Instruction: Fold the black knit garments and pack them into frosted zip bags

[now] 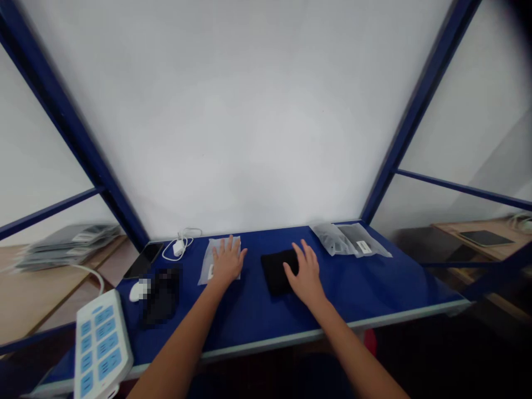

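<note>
On the blue table, my left hand point(228, 261) lies flat with its fingers spread over a frosted plastic bag point(206, 266) that bears a small white label. My palm hides much of this bag. To the right, my right hand point(305, 274) is at the right edge of a folded black cloth item point(274, 271), thumb and fingers apart. Its fingertips reach over or just beside the cloth; whether they touch it I cannot tell. Neither hand grips anything.
Frosted bags point(361, 244) lie at the back right. A white charger with cable point(178, 247), a dark phone point(144, 260), a white mouse point(137, 291) and a blurred black item point(162, 296) are on the left. A power strip point(102, 343) stands at the front left edge. Blue posts point(382, 172) flank the table.
</note>
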The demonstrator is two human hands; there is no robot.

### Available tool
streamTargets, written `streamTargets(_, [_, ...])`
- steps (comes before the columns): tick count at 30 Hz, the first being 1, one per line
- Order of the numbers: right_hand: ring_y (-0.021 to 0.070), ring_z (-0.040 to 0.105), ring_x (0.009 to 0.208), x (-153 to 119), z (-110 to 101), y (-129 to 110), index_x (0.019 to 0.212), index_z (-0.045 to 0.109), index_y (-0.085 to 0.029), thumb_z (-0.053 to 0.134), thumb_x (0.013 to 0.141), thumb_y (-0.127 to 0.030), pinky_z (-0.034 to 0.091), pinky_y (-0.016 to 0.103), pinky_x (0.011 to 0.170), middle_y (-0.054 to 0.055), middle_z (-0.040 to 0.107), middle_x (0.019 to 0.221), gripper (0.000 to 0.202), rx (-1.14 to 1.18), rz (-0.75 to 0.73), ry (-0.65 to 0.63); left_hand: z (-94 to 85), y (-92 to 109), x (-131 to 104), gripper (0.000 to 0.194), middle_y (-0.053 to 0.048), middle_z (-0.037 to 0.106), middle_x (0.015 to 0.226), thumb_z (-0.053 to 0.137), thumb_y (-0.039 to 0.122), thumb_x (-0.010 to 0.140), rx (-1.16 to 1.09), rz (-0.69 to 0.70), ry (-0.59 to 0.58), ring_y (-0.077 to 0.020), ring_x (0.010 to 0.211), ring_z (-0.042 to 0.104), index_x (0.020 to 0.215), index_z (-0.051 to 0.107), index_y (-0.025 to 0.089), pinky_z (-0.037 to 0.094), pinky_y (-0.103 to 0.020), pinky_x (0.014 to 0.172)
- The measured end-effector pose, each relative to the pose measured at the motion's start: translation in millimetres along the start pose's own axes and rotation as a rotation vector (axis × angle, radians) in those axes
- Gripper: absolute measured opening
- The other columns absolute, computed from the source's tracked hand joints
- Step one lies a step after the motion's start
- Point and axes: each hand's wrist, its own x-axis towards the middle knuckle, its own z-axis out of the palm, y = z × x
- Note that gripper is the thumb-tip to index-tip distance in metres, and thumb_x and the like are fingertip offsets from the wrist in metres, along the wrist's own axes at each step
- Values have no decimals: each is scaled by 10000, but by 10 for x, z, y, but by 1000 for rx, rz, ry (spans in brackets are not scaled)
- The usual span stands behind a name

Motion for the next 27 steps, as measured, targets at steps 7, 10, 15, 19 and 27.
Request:
streamTargets(7, [400,150,1473,-92,318,-113,1457,457,-253,429,924,-607,-4,666,1128,128,314,1575,641,-116,3,-410,176,-287,252,791,-121,214,1610,397,717,866,16,-88,-228,-472,1455,115,1514,339,267,68,-709,1094])
streamTargets(10, [393,126,1480,-73,409,-151,1468,440,-235,454,908,-618,2,644,1142,140,295,1581,678,-100,31,-394,37,-214,287,705,-153,264,1590,428,607,915,33,-63,-136,-456,1449,157,1495,383,208,116,-659,1116])
streamTargets(15, [276,353,1403,2,297,-29,1375,528,-214,437,944,-369,252,483,1166,123,399,1520,468,145,11,-137,-110,489,-161,482,-126,510,1403,408,503,973,-149,184,98,-283,1293,443,1313,585,210,314,-403,1098])
streamTargets(19, [252,538,1234,79,241,289,1262,604,-140,406,820,-128,381,435,1098,142,608,1295,485,190,126,-45,33,977,-517,510,-98,616,1194,720,554,770,-301,326,-50,-290,1144,506,1163,687,229,385,-426,997])
streamTargets(27, [203,666,1033,92,292,441,1219,624,-208,381,784,-119,485,373,984,48,727,1098,507,327,193,-46,130,905,-413,128,-35,701,864,754,295,730,-944,-48,-13,-206,880,622,817,734,203,453,-340,904])
